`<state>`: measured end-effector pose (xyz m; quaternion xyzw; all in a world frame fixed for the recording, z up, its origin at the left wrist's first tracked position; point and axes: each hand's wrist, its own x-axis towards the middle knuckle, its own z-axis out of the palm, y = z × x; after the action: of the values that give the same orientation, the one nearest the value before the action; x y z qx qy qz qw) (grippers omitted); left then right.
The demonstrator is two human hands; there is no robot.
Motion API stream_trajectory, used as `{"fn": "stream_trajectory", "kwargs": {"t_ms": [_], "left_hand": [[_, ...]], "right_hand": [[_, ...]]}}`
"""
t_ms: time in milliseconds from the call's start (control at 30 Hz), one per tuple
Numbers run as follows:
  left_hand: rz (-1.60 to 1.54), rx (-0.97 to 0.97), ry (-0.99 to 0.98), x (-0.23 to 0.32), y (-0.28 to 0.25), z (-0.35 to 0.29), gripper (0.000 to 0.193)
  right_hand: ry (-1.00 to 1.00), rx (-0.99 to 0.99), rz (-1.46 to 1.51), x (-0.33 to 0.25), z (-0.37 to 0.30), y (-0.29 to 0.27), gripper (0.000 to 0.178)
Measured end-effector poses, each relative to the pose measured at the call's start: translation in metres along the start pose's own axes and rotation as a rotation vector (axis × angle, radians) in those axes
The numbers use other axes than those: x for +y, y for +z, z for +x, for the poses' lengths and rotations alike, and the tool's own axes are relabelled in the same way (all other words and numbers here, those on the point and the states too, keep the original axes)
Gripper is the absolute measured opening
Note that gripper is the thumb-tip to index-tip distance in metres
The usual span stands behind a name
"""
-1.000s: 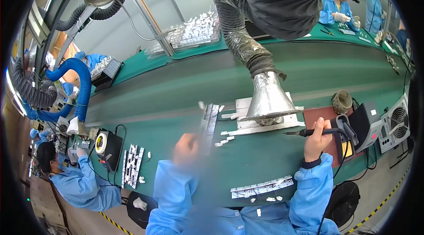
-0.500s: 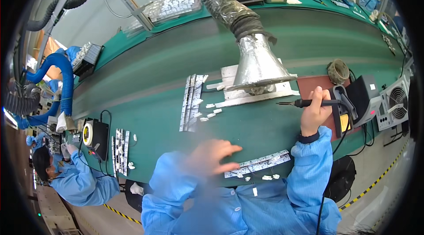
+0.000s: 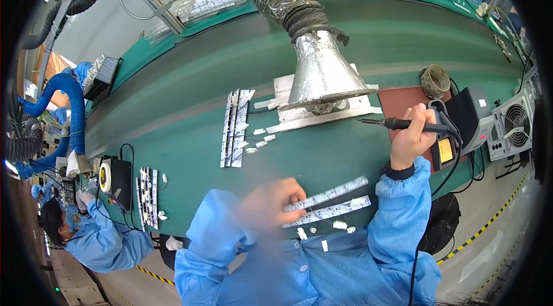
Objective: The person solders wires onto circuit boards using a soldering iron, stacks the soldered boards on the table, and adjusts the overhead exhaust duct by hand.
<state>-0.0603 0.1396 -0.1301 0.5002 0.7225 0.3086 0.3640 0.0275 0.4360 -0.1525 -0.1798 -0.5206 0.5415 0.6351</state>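
Observation:
My left hand [image 3: 269, 202] pinches the left end of a narrow circuit board strip [image 3: 335, 192], lifted at a slant over the bench edge. Just below it lies a second board strip [image 3: 337, 210], close to my body. Small white connectors [image 3: 340, 225] on wires hang along the near edge. My right hand [image 3: 410, 139] is wrapped around a soldering iron [image 3: 397, 124], its tip pointing left over the green mat, apart from any board. A blurred smear covers part of my left wrist.
A silver fume hood [image 3: 322, 73] hangs over a white fixture [image 3: 322, 121]. More board strips [image 3: 233, 133] with loose connectors lie left of it. An iron stand [image 3: 442, 153] and soldering station [image 3: 471, 116] are at right, beside a round pot [image 3: 435, 81]. A co-worker [image 3: 103, 237] sits at left.
My left hand, open above the strips before, has closed on one and raised its end off the other. My right hand still holds the soldering iron in much the same place.

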Motion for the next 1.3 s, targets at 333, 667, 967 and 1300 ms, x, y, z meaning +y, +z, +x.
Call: {"fn": "stream_trajectory", "kwargs": {"t_ms": [333, 667, 967, 1300], "left_hand": [[-0.502, 0.326, -0.1, -0.033, 0.007, 0.037, 0.04], [-0.265, 0.512, 0.006, -0.033, 0.018, 0.037, 0.039], [-0.226, 0.532, 0.046, -0.032, 0.017, 0.038, 0.038], [-0.239, 0.53, 0.04, -0.032, 0.016, 0.038, 0.038]], "right_hand": [[-0.248, -0.199, 0.006, -0.018, -0.037, 0.014, 0.034], [-0.44, -0.775, -0.027, -0.032, -0.075, 0.03, 0.02], [-0.426, -0.865, -0.005, -0.024, -0.073, 0.031, 0.019], [-0.411, -0.879, 0.007, -0.023, -0.075, 0.032, 0.018]]}}
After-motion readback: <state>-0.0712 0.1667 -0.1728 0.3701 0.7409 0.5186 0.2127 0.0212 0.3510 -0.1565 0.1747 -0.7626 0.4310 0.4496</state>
